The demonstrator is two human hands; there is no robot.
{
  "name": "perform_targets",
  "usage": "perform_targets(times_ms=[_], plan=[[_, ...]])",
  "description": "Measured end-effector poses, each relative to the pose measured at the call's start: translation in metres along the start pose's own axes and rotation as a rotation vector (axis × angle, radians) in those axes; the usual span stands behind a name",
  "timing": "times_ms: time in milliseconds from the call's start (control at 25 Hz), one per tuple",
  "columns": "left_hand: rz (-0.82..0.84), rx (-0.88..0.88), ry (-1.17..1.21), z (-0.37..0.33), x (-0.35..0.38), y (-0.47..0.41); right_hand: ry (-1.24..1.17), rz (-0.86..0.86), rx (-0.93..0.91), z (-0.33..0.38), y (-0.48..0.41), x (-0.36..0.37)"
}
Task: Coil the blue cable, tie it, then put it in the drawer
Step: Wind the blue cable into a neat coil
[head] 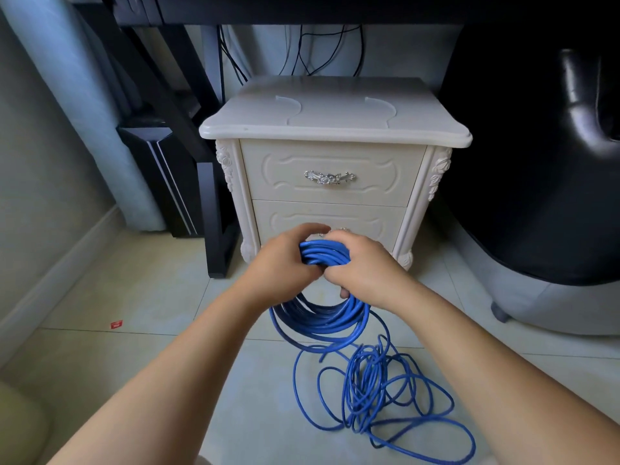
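A coil of blue cable [322, 317] hangs from both my hands in front of a cream nightstand [335, 115]. My left hand [285, 263] grips the top of the coil from the left. My right hand [362, 266] grips the same bunch of loops from the right. The rest of the blue cable lies in a loose tangle [375, 391] on the tiled floor below. The nightstand's top drawer [332, 159] is closed, with a silver handle [329, 177]. The lower drawer [302, 218] is partly hidden behind my hands.
A black desk frame [214, 223] and a dark panel [167, 182] stand left of the nightstand. A black chair with a grey base [536, 196] fills the right side. Black wires [302, 52] hang behind the nightstand. A small red scrap [116, 324] lies on the floor tiles.
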State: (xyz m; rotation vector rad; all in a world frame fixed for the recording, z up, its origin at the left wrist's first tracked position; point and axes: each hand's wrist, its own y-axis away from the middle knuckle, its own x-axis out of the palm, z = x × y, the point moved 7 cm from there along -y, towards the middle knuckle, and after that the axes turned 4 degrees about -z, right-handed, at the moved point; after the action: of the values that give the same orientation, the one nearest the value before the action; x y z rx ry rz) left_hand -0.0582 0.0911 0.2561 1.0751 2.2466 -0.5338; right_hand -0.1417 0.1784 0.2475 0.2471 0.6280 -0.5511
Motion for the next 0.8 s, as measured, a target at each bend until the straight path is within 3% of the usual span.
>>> perform_targets(times_ms=[160, 400, 600, 680, 800], plan=[[-0.139, -0.069, 0.199, 0.0, -0.004, -0.002, -0.259, -0.16, 0.071, -0.006, -0.002, -0.017], [-0.406, -0.316, 0.554, 0.019, -0.013, 0.001, -0.805, 0.005, 0.288, -0.028, 0.002, 0.006], [-0.608, -0.432, 0.834, 0.03, -0.014, 0.007, -0.898, -0.042, 0.306, -0.026, 0.008, 0.028], [-0.621, -0.459, 0.915, 0.027, -0.003, 0.01, -0.924, -0.149, 0.32, -0.028, 0.007, 0.031], [-0.504, -0.454, 0.998, 0.021, 0.016, 0.013, -0.963, -0.318, 0.355, -0.036, 0.002, 0.018]])
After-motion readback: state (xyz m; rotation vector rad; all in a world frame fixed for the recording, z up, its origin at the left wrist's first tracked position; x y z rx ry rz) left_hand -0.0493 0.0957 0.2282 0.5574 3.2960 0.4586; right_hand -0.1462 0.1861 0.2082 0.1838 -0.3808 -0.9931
